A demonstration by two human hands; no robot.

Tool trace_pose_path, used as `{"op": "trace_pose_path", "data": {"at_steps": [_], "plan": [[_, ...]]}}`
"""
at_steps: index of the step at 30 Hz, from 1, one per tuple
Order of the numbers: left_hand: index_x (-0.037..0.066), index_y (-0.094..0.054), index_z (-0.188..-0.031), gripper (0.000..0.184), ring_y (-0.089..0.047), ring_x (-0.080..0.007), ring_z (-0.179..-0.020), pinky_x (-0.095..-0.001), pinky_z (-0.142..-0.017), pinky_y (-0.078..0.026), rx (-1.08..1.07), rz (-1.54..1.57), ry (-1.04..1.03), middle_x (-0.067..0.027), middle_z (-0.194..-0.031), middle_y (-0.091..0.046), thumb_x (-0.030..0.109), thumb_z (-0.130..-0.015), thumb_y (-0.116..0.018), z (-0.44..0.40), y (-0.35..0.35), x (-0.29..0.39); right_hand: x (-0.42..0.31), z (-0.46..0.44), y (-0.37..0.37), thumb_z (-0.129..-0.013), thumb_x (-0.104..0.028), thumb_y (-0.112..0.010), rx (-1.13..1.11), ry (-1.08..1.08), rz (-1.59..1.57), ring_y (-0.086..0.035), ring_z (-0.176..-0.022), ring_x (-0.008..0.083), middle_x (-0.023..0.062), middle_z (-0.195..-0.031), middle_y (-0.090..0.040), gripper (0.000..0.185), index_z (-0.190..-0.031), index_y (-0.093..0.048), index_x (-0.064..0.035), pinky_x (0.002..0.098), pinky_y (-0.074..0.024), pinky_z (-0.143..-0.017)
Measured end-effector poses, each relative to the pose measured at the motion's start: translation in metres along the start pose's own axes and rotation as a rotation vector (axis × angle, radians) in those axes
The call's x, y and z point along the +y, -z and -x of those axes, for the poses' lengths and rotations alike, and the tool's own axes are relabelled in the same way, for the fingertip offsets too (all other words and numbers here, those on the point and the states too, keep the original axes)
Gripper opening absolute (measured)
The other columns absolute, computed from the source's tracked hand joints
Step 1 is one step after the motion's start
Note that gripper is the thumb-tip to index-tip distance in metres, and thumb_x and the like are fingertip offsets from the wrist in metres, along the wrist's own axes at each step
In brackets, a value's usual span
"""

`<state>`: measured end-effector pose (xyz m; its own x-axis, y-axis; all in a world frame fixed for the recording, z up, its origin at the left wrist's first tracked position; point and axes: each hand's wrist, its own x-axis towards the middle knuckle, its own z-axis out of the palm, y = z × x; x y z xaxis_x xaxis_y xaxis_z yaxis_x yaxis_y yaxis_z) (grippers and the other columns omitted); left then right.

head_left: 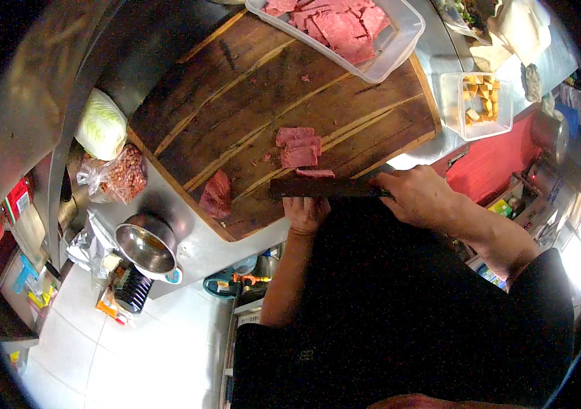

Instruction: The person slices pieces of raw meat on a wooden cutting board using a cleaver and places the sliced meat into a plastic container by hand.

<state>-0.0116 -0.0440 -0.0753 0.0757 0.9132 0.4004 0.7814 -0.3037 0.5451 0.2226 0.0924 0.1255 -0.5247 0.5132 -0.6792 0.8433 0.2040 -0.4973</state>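
My right hand [414,195] is wrapped around the handle of a dark, broad-bladed cleaver [321,187]. The blade lies across the near part of a wooden cutting board [249,116]. Just behind it, on my side, is my left hand [305,214] with its fingers curled in; the blade hides the fingertips and whatever they press on. A thin slice of raw meat [315,173] shows along the blade's far side. Past it lie several overlapping red meat slices [299,147]. A separate chunk of meat [217,195] sits at the board's left corner.
At the board's far edge stands a clear plastic tub [399,51] of meat slices. To the right is a container [450,112] of yellowish cubes. A cabbage [101,126], a bag of ground meat [121,176] and a steel pot [146,247] stand left.
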Motion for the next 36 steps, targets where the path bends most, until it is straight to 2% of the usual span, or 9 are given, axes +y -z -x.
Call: {"op": "trace_pose_path", "data": {"at_steps": [3, 5, 12, 14, 17, 26, 30, 33, 36], "plan": [[0.002, -0.065, -0.117, 0.034, -0.065, -0.0475, -0.109, -0.0548, -0.095, -0.051, -0.003, 0.024, 0.008, -0.0257, -0.121, -0.066, 0.012, -0.084, -0.068, -0.009, 0.006, 0.002, -0.001, -0.001, 0.004, -0.091, -0.024, -0.064, -0.023, -0.057, -0.019, -0.07, -0.077, 0.0434, 0.0234, -0.079, -0.07, 0.035, -0.121, -0.063, -0.0063, 0.0534, -0.0587, -0.071], [0.002, -0.064, -0.116, 0.033, -0.065, -0.0474, -0.109, -0.0545, -0.095, -0.051, 0.049, 0.038, -0.043, -0.026, -0.121, -0.066, 0.012, -0.085, -0.068, -0.011, 0.008, 0.002, 0.003, -0.002, 0.002, -0.092, -0.027, -0.062, -0.049, -0.017, -0.013, -0.07, -0.079, 0.0461, 0.0246, -0.094, -0.07, 0.041, -0.128, -0.055, -0.009, 0.0555, -0.0591, -0.07], [0.004, -0.065, -0.116, 0.032, -0.064, -0.0457, -0.11, -0.0533, -0.094, -0.052, -0.061, -0.025, 0.03, -0.0233, -0.119, -0.066, 0.018, -0.088, -0.067, 0.001, 0.004, 0.0, 0.002, -0.002, 0.005, -0.093, -0.026, -0.062, -0.117, -0.024, -0.008, -0.07, -0.078, 0.0458, 0.0241, -0.093, -0.07, 0.036, -0.124, -0.056, -0.0081, 0.0553, -0.059, -0.068], [0.004, -0.065, -0.116, 0.032, -0.064, -0.0455, -0.11, -0.053, -0.095, -0.052, -0.047, -0.034, 0.006, -0.0225, -0.119, -0.066, 0.02, -0.088, -0.066, 0.002, 0.004, -0.001, -0.003, -0.001, 0.007, -0.091, -0.022, -0.065, -0.047, -0.039, -0.016, -0.069, -0.076, 0.0438, 0.0241, -0.077, -0.068, 0.03, -0.115, -0.062, -0.0043, 0.0546, -0.0577, -0.07], [0.005, -0.065, -0.118, 0.034, -0.064, -0.0456, -0.11, -0.0526, -0.095, -0.052, -0.079, 0.011, 0.048, -0.0218, -0.12, -0.066, 0.021, -0.088, -0.066, 0.005, 0.001, 0.0, 0.004, 0.001, -0.004, -0.091, -0.022, -0.065, 0.038, 0.014, -0.042, -0.069, -0.074, 0.044, 0.0239, -0.075, -0.067, 0.028, -0.112, -0.062, -0.0042, 0.0545, -0.0576, -0.069], [0.004, -0.063, -0.12, 0.037, -0.064, -0.0468, -0.109, -0.0544, -0.095, -0.052, -0.076, -0.01, 0.018, -0.0241, -0.125, -0.064, 0.018, -0.086, -0.068, -0.011, 0.005, 0.003, 0.003, -0.003, 0.004, -0.093, -0.026, -0.062, -0.12, -0.049, 0.013, -0.069, -0.076, 0.0448, 0.0239, -0.088, -0.069, 0.037, -0.122, -0.056, -0.0056, 0.0543, -0.0578, -0.065], [0.003, -0.062, -0.121, 0.038, -0.063, -0.0477, -0.111, -0.0552, -0.096, -0.051, -0.053, 0.038, 0.023, -0.0251, -0.125, -0.063, 0.017, -0.086, -0.068, 0.002, 0.004, -0.001, 0.004, 0.001, 0.001, -0.093, -0.026, -0.062, -0.051, 0.011, 0.007, -0.069, -0.077, 0.0453, 0.0243, -0.09, -0.069, 0.036, -0.122, -0.056, -0.0049, 0.0546, -0.0576, -0.066], [0.002, -0.061, -0.121, 0.037, -0.062, -0.0476, -0.112, -0.055, -0.096, -0.051, -0.056, 0.054, 0.032, -0.0248, -0.125, -0.063, 0.017, -0.087, -0.068, -0.002, 0.004, 0.002, 0.002, -0.001, 0.001, -0.091, -0.023, -0.063, 0.046, 0.024, 0.004, -0.068, -0.071, 0.0441, 0.0233, -0.072, -0.066, 0.026, -0.108, -0.063, -0.0034, 0.0539, -0.0571, -0.067], [0.002, -0.061, -0.121, 0.037, -0.062, -0.0477, -0.112, -0.055, -0.096, -0.051, -0.073, 0.036, 0.035, -0.0251, -0.126, -0.063, 0.017, -0.087, -0.067, -0.007, 0.008, 0.003, 0.003, -0.003, 0.004, -0.094, -0.026, -0.061, -0.092, -0.002, 0.009, -0.069, -0.079, 0.045, 0.0238, -0.093, -0.07, 0.034, -0.12, -0.056, -0.0047, 0.0551, -0.0577, -0.068]]}}
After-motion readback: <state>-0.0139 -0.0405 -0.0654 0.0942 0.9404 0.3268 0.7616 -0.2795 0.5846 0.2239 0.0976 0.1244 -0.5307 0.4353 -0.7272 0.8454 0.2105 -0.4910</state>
